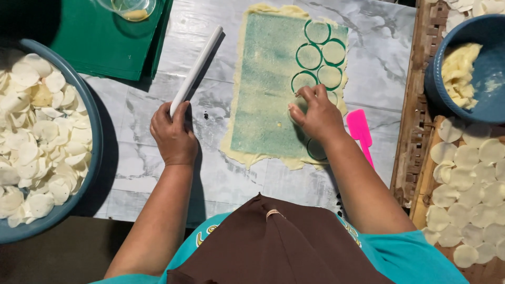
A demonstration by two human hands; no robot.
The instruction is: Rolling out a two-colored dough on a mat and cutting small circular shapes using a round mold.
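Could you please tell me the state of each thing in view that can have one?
Dough sheet: rolled thin on a green mat, rounds cut along its right side.
Left hand: gripping a white roller.
Right hand: fingertips pressing on the dough.
Left bowl: heaped with rounds.
Right bowl: part full of dough scraps.
Tray: covered with rounds.
Pink scraper: lying idle.

Light falls from above onto the marble tabletop (368,68), bright at the middle with a soft sheen but no harsh glare. The near-left and far-left corners sink into darkness. The left hand (173,135) and its arm cast a dark shadow just to their right. Focus is sharp throughout; straight edges bow slightly outward.
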